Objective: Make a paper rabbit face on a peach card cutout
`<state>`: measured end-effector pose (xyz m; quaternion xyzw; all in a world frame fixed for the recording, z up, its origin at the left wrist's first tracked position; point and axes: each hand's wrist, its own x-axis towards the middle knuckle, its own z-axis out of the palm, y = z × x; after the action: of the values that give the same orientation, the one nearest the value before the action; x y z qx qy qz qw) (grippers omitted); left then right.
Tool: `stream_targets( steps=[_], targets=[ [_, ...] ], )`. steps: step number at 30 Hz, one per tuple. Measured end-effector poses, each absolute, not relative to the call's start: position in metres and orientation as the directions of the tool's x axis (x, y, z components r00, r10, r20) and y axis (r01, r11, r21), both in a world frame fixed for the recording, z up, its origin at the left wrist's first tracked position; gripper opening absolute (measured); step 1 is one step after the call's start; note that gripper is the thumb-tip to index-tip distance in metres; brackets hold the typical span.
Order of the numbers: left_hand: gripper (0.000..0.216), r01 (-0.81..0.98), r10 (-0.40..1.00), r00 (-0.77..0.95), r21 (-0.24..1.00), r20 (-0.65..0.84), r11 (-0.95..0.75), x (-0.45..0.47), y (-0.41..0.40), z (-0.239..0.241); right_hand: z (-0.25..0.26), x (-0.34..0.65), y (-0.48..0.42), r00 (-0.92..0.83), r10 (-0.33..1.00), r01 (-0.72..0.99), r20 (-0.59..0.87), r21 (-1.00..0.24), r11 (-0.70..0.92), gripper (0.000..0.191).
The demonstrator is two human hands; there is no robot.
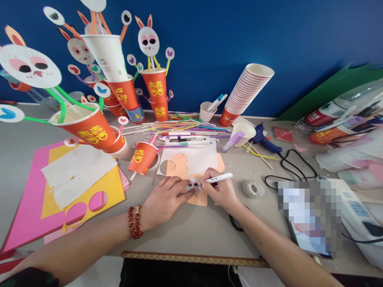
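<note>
A small round white paper face (pixel 192 186) with dark eyes and pink patches lies on orange paper (pixel 197 199). My left hand (pixel 163 201) rests flat, its fingers stretched out and pressing the disc's left side against the paper. Pinched in my right hand (pixel 220 191) is a white marker pen (pixel 220 177), its tip at the disc's right edge. White paper with cut-outs (pixel 202 155) sits just behind my hands. A red paper cup (pixel 143 158) with pink stems in it leans to the left of that sheet.
Cups bearing rabbit faces (pixel 149 41) stand at the back left. Coloured sticks (pixel 185 126) and a stack of cups (pixel 247 93) are behind. A glue gun (pixel 265 138), tape roll (pixel 253 188), cables and phone (pixel 311 231) occupy the right. Coloured card (pixel 32 187) lies left.
</note>
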<state>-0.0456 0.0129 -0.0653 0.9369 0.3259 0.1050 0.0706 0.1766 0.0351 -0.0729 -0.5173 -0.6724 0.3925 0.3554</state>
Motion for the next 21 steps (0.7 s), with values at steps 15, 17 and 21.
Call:
stream_targets(
  steps=[15,17,21],
  targets=[
    [0.041,0.598,0.628,0.765,0.204,0.146,-0.775,-0.0456,0.0131,-0.0661,-0.073,0.1766,0.0353,-0.219,0.973,0.397,0.073,-0.904,0.158,0.014],
    [0.041,0.599,0.628,0.763,0.198,0.152,-0.776,-0.0457,0.013,-0.0666,-0.0729,0.1765,0.0353,-0.215,0.974,0.398,0.073,-0.904,0.156,0.014],
    [0.04,0.603,0.628,0.76,0.181,0.167,-0.777,-0.0455,0.0128,-0.067,-0.0726,0.1763,0.0349,-0.202,0.977,0.391,0.074,-0.908,0.149,0.014]
  ],
)
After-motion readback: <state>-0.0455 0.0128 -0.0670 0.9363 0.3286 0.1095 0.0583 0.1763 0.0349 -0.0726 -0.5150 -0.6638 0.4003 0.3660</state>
